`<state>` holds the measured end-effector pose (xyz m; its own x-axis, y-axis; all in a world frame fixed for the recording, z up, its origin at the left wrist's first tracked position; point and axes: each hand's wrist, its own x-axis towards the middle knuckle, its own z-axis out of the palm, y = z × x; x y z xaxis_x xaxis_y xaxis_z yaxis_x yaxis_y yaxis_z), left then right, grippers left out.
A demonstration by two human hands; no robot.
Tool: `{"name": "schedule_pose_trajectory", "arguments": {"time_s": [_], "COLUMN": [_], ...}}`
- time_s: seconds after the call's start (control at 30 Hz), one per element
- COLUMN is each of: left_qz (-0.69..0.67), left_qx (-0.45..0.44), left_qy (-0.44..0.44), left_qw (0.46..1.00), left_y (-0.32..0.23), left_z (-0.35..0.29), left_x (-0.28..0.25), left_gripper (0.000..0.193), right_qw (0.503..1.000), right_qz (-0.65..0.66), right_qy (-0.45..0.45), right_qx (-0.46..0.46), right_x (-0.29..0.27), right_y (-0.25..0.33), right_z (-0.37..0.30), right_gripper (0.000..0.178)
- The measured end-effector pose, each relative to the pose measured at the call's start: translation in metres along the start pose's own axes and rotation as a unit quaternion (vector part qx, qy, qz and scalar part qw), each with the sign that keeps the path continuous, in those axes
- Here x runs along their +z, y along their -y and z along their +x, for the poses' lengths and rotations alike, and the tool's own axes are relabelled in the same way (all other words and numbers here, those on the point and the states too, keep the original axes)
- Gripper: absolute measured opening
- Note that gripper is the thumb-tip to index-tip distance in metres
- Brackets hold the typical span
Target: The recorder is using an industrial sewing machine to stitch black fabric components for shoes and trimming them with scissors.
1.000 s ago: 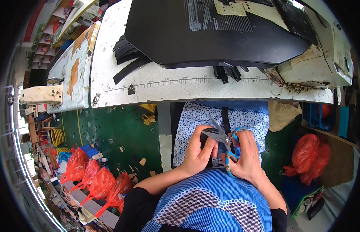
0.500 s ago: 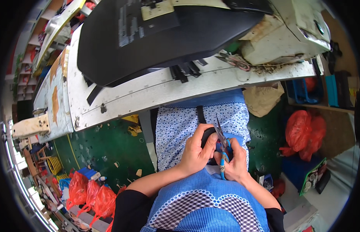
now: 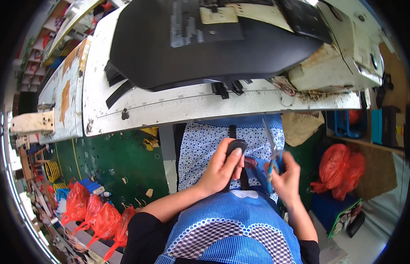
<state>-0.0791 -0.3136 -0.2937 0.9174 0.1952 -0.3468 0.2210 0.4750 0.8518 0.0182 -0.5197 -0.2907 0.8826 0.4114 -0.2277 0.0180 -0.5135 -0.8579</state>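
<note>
Over my lap, my left hand [image 3: 220, 169] is closed around a small black piece with a rounded end [image 3: 238, 144], the thumb pressed on its face. A black strip [image 3: 244, 179] hangs just below that hand; whether it joins the held piece I cannot tell. To the right, my right hand [image 3: 285, 176] grips scissors with blue handles [image 3: 272, 169]. Their blades point up and away from me, apart from the black piece and slightly blurred. Beneath both hands lies my blue-and-white patterned apron [image 3: 205, 145].
Ahead, a large black panel [image 3: 196, 66] lies on the white worktable [image 3: 169, 112] beside a sewing machine [image 3: 341, 57]. Black strips [image 3: 227, 90] and another pair of scissors [image 3: 284, 86] rest near its edge. Red plastic bags stand left [image 3: 103, 215] and right [image 3: 341, 167].
My right hand has moved the scissors rightward, away from the black piece. My left hand still holds the piece, now with its rounded end turned up. The view has shifted slightly.
</note>
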Motion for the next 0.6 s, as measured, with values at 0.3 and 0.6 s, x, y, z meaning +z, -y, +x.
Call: {"name": "schedule_pose_trajectory", "arguments": {"time_s": [0.3,0.6], "left_qz": [-0.091,0.005], "left_qx": [0.177,0.105], "left_qy": [-0.225,-0.208], "left_qw": [0.954,0.972], "left_y": [-0.12,-0.115], "left_z": [0.024,0.046], "left_x": [-0.102,-0.13], "left_gripper": [0.018,0.031], "right_qw": [0.922,0.858], "right_qz": [-0.293,-0.455], "right_qy": [-0.105,-0.09], "right_qx": [-0.229,-0.222], "right_x": [0.007,0.011], "right_y": [0.075,0.084], "right_z": [0.123,0.16], "right_gripper": [0.032,0.032]}}
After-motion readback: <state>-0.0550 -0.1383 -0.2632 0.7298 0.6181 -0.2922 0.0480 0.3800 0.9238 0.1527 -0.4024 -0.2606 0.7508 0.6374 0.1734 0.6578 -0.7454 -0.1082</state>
